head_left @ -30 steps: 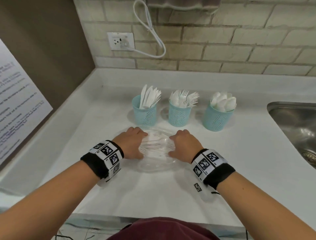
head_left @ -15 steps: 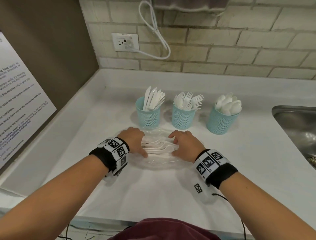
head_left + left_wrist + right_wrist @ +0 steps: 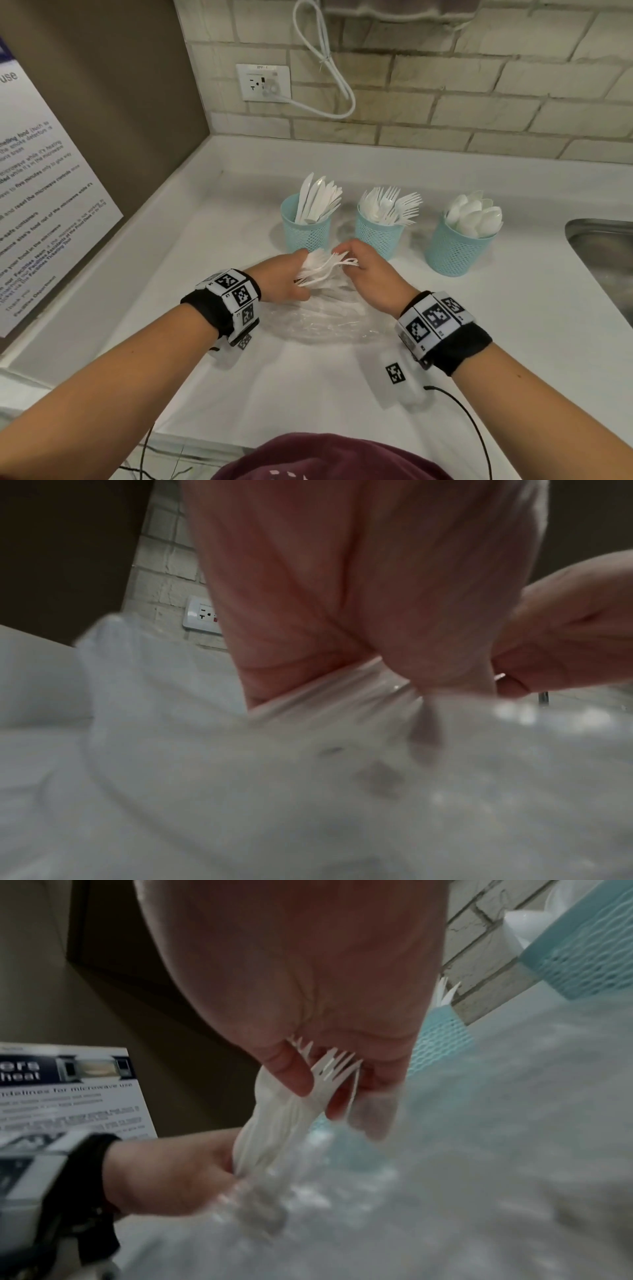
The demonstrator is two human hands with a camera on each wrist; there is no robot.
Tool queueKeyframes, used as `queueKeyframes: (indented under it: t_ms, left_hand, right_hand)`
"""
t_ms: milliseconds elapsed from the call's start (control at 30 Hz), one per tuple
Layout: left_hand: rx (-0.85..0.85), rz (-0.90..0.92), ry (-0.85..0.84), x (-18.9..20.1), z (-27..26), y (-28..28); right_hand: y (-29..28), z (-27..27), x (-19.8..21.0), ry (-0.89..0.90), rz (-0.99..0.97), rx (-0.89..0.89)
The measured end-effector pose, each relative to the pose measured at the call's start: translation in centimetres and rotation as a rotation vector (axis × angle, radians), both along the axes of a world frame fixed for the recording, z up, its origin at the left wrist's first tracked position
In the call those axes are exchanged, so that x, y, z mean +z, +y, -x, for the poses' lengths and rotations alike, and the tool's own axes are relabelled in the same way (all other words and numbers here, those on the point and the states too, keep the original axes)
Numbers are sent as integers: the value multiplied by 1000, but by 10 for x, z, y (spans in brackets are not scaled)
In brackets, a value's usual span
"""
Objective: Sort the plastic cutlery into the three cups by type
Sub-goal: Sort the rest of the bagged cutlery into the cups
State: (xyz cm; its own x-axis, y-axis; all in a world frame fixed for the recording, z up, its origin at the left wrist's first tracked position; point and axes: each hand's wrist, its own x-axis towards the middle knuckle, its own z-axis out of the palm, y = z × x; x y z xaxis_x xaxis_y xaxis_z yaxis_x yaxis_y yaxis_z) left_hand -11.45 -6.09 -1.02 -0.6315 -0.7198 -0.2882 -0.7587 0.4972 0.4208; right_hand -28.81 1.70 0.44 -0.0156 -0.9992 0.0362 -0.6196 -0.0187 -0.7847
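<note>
Three teal mesh cups stand in a row on the white counter: the left cup (image 3: pixel 306 229) holds knives, the middle cup (image 3: pixel 379 230) forks, the right cup (image 3: pixel 458 247) spoons. In front of them both hands hold a bundle of white plastic forks (image 3: pixel 325 270) lifted above a clear plastic bag (image 3: pixel 325 322). My left hand (image 3: pixel 289 279) grips the handle end. My right hand (image 3: pixel 368 270) pinches the tine end (image 3: pixel 334 1069) between thumb and fingers. The left wrist view shows the left palm (image 3: pixel 342 588) over blurred plastic.
A steel sink (image 3: pixel 603 246) lies at the right edge of the counter. A wall with a printed notice (image 3: pixel 41 212) closes off the left side. An outlet (image 3: pixel 263 82) with a white cable sits on the brick wall behind. A thin black wire (image 3: pixel 472 421) trails from my right wrist.
Both hands have gathered the forks out of the clear bag and raised the bundle off the counter, towards the cups. Earlier they were pressed down on the bag.
</note>
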Motion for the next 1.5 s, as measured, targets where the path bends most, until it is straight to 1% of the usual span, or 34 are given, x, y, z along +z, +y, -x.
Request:
queueKeyframes:
  t_ms: [67, 233, 267, 333, 433, 500, 567, 667, 767, 867, 933, 1067, 1200, 1267, 1333, 1500]
  left_hand:
    - [9, -15, 75, -2, 1, 1]
    - [46, -45, 301, -2, -2, 3]
    - [58, -45, 347, -1, -3, 3]
    - [105, -61, 469, 5, -5, 6]
    - [203, -137, 722, 19, -5, 12]
    - [258, -191, 842, 24, -8, 13]
    - [280, -224, 853, 22, -13, 14]
    - [298, -256, 769, 13, -20, 14]
    - [309, -260, 690, 9, -24, 11]
    - [310, -223, 641, 8, -27, 6]
    - [298, -218, 676, 8, -29, 7]
    - [294, -289, 836, 17, -28, 9]
    - [371, -379, 935, 24, -31, 11]
    - [389, -433, 978, 28, -32, 12]
    - [402, -468, 1017, 32, -31, 11]
    - [362, -491, 1042, 40, -18, 7]
  right_hand:
    - [-1, -5, 10, -115, -42, -22]
    - [-3, -14, 23, -140, -68, 119]
    - [-3, -16, 25, -142, -43, 115]
    - [-7, -22, 33, -107, 92, 80]
    - [-18, -34, 53, -29, 303, 56]
    - [-27, -43, 61, 15, 353, 84]
    - [-35, -52, 58, 60, 308, 110]
    - [-46, -60, 41, 92, 171, 131]
    - [-49, -65, 30, 0, 49, 136]
    - [-48, -68, 29, -142, -7, 128]
    - [-47, -68, 32, -201, -5, 143]
    - [-36, -62, 46, -306, 74, 129]
    - [-27, -52, 50, -520, 91, 14]
    - [-28, -47, 48, -533, 87, -33]
    - [-29, -44, 47, -495, 80, -32]
    - [-36, -42, 50, -464, 140, -58]
